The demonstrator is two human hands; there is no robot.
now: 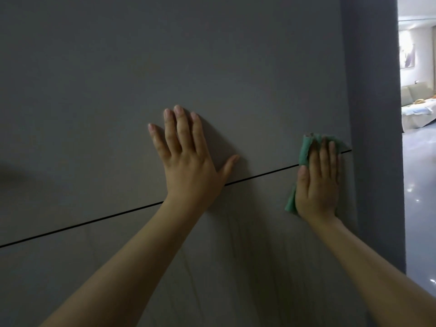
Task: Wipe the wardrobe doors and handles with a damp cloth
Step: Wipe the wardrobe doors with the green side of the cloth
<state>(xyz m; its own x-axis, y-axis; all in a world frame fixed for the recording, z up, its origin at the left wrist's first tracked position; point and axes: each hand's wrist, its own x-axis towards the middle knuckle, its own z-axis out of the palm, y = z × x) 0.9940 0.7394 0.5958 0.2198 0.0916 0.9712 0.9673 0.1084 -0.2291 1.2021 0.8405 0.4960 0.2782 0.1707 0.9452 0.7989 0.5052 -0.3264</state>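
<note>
matt grey wardrobe door, soft green cloth

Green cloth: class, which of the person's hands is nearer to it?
Right. The right hand presses flat on the green cloth; the left hand rests bare on the wardrobe door, apart to its left.

Both bare forearms reached up and forward from the bottom of the view, the left from the lower left and the right from the lower right corner. The left hand lay flat, palm forward, its four fingers straight and slightly spread, pointing up, the thumb splayed out to the right. The right hand was also flat, palm forward, with straight fingers held close together and pointing up, the thumb tucked along its left edge. The two hands were at a similar height, well apart.
</note>
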